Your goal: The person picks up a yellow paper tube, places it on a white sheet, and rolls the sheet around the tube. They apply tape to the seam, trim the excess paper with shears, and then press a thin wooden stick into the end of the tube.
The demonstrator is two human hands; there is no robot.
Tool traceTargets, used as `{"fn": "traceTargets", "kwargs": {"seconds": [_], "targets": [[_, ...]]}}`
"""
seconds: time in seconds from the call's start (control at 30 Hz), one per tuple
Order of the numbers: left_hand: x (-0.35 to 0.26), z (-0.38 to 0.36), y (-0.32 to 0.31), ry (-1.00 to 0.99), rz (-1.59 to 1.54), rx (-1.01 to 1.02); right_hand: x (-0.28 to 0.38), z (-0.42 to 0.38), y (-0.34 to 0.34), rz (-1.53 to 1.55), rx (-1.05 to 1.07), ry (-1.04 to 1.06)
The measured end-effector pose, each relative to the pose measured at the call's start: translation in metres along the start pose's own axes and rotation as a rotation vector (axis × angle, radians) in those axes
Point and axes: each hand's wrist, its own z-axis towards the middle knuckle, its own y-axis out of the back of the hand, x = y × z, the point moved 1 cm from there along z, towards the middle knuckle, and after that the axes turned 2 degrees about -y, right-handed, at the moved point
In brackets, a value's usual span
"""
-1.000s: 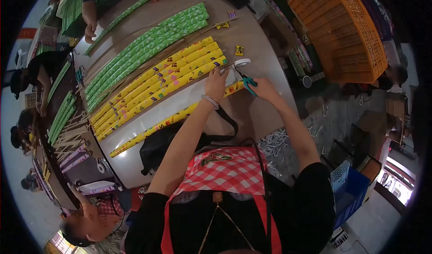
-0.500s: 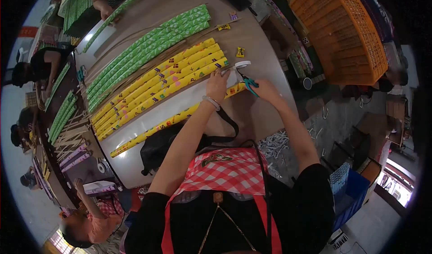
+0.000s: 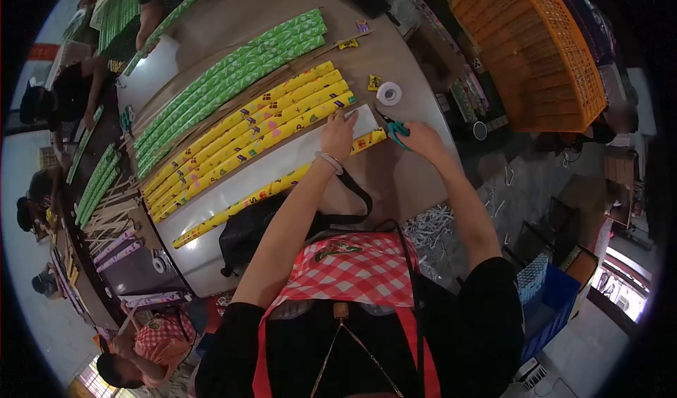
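Observation:
My right hand [image 3: 417, 141] is closed around teal-handled scissors [image 3: 397, 133], their dark blades pointing up and left. My left hand [image 3: 338, 138] reaches over the table with thumb and fingertips drawn together; what they hold, if anything, is too small to make out. Beneath its wrist runs a single yellow patterned wrapped tube [image 3: 282, 184], its right end close to the scissors. Just beyond the scissors a roll of white tape [image 3: 388, 94] lies flat. Several more yellow tubes [image 3: 250, 138] lie side by side past my left hand.
Green patterned tubes [image 3: 233, 80] lie farther back, with wrapped candies [image 3: 348, 44] near them. A black bag [image 3: 248, 230] sits at the near edge. An orange crate [image 3: 529, 52] stands at right. Other people work at the far side and left, one person's hand [image 3: 148, 32] on a green tube.
The tape roll has tipped from on edge to flat on the table. My right hand and scissors have shifted slightly right. The far person's hand has moved along the green tube.

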Motion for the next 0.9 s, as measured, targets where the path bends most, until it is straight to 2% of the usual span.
{"fn": "traceTargets", "kwargs": {"seconds": [0.07,0.17,0.23,0.33,0.57,0.63,0.77,0.9], "targets": [[-0.001,0.001,-0.002,0.006,0.014,0.051,-0.003,-0.001,0.001,0.0,0.0,-0.001],[0.0,0.003,-0.008,-0.034,0.112,-0.04,-0.007,0.0,-0.005,-0.071,0.0,0.017],[-0.001,0.006,-0.005,-0.054,0.161,0.113,-0.011,-0.004,-0.008,-0.05,-0.086,0.052],[-0.002,0.013,-0.003,-0.097,0.258,0.21,-0.013,-0.012,-0.007,-0.097,-0.172,0.091],[-0.004,0.025,0.006,-0.094,0.262,0.32,-0.036,-0.021,-0.025,-0.186,-0.308,0.065],[-0.003,0.029,0.006,-0.074,0.263,0.4,-0.037,-0.027,-0.028,-0.272,-0.418,-0.006],[-0.008,0.029,0.009,-0.081,0.297,0.419,-0.027,-0.039,-0.026,-0.296,-0.442,-0.031],[-0.017,0.027,0.01,-0.068,0.339,0.407,-0.017,-0.048,-0.03,-0.25,-0.372,-0.141]]}}
